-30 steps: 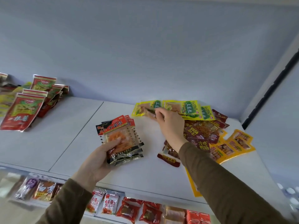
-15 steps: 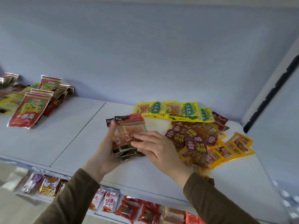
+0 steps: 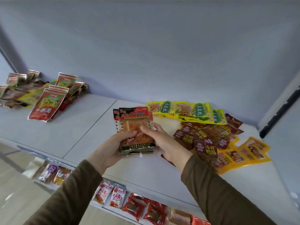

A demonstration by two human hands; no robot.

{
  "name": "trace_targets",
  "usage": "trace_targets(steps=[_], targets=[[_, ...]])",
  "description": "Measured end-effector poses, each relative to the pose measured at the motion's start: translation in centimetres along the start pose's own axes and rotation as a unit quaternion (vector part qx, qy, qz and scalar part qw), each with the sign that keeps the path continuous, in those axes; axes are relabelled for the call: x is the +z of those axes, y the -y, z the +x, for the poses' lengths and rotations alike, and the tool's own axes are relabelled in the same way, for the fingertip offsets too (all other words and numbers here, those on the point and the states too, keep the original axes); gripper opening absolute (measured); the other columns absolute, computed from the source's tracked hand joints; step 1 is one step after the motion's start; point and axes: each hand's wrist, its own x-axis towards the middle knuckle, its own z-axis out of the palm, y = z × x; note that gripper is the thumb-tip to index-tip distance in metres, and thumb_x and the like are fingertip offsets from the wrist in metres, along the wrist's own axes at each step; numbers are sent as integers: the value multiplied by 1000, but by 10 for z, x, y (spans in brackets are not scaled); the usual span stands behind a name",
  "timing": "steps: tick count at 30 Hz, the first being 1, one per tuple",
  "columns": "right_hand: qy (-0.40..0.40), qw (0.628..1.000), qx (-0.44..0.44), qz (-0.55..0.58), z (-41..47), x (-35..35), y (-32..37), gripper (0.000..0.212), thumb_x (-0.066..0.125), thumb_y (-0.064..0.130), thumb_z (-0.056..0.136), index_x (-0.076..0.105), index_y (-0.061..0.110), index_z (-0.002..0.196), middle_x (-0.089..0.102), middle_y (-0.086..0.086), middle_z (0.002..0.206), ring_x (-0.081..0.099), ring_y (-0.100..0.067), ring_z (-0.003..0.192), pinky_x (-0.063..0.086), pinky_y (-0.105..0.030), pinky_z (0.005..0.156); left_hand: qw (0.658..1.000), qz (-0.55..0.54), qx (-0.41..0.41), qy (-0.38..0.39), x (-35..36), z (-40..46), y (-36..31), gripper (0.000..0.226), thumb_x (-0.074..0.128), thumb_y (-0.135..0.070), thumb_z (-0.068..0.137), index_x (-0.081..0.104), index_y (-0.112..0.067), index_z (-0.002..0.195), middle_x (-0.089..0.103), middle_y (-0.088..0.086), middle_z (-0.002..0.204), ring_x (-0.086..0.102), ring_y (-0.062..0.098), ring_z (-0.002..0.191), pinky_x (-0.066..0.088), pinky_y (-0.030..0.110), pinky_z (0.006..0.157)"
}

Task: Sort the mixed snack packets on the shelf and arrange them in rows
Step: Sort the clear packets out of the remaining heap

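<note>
Together both hands, left hand point(image 3: 112, 148) and right hand point(image 3: 164, 142), grip stacked red packets point(image 3: 134, 127), hiding their lower halves.

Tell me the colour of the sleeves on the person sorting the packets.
Dark olive-brown, on both sleeves, seen in the head view.

Both arms, in brown sleeves, reach forward and converge over the shelf point(image 3: 146, 168). The left hand point(image 3: 112, 148) cups a stack of red packets point(image 3: 134, 127) from below and the left, thumb across its front. The right hand point(image 3: 164, 142) grips the stack's right edge, fingers curled onto its face.
</note>
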Motion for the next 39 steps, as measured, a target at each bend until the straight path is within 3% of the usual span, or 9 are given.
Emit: trace_targets(steps=[3, 6, 12, 18, 22, 28, 32, 36, 39], targets=[[-12, 999, -1, 34, 15, 20, -2, 99, 84, 64, 67, 36, 33, 148, 66, -2, 132, 62, -23, 123, 45, -48, 111, 1000, 12, 11, 9, -15, 0, -9, 54, 78, -22, 83, 61, -10, 133, 71, 16, 128, 70, 35, 116, 52, 50, 106], [-18, 999, -18, 29, 29, 49, 0, 74, 80, 65, 71, 45, 38, 130, 71, 4, 119, 68, -16, 110, 51, -45, 103, 999, 16, 38, 16, -35, 1, -21, 60, 79, -26, 84, 56, -13, 139, 72, 13, 128, 70, 32, 117, 60, 42, 93], [-103, 987, -90, 86, 72, 126, 8, 55, 80, 49, 81, 53, 29, 125, 72, 3, 118, 68, -18, 111, 49, -48, 106, 983, 166, 57, -61, -106, 9, -57, 75, 63, -74, 82, 40, -29, 138, 70, 4, 123, 72, 23, 109, 58, 46, 96], [-168, 967, -154, 118, 121, 205, 22, 55, 80, 42, 84, 50, 33, 129, 70, 3, 121, 69, -15, 109, 54, -44, 100, 984, 136, 68, -90, -195, 32, -95, 66, 75, -43, 91, 38, -25, 143, 71, 9, 115, 73, 26, 101, 59, 41, 90], [-169, 965, -164, 118, 151, 237, 31, 59, 76, 42, 88, 43, 32, 136, 67, 2, 124, 68, -17, 111, 56, -45, 98, 985, 127, 87, -82, -229, 53, -112, 56, 70, -27, 97, 41, -24, 144, 71, 8, 116, 72, 25, 100, 55, 32, 74], [-170, 964, -168, 115, 213, 259, 47, 55, 69, 37, 94, 39, 33, 140, 65, -1, 128, 67, -18, 113, 57, -42, 96, 975, 141, 101, -137, -261, 94, -140, 68, 68, -23, 98, 28, -32, 152, 63, -4, 108, 69, 16, 89, 53, 17, 47], [-159, 967, -160, 117, 251, 265, 54, 51, 70, 41, 87, 46, 38, 133, 67, 5, 124, 65, -17, 115, 52, -48, 103, 957, 179, 145, -175, -276, 116, -152, 67, 66, -17, 99, 27, -23, 153, 58, 5, 129, 68, 17, 98, 59, 22, 58], [-156, 969, -164, 96, 277, 275, 56, 50, 68, 39, 88, 44, 38, 132, 65, 8, 124, 63, -15, 116, 52, -40, 99, 947, 221, 161, -169, -289, 129, -159, 69, 70, -19, 96, 31, -22, 153, 56, 6, 138, 62, 26, 121, 57, 47, 100], [-195, 965, -166, 63, 292, 281, 57, 46, 65, 28, 94, 42, 32, 134, 64, 4, 124, 63, -15, 113, 53, -35, 95, 942, 253, 170, -144, -296, 134, -162, 78, 73, -15, 93, 25, -23, 154, 57, 7, 138, 60, 29, 126, 53, 53, 104]])
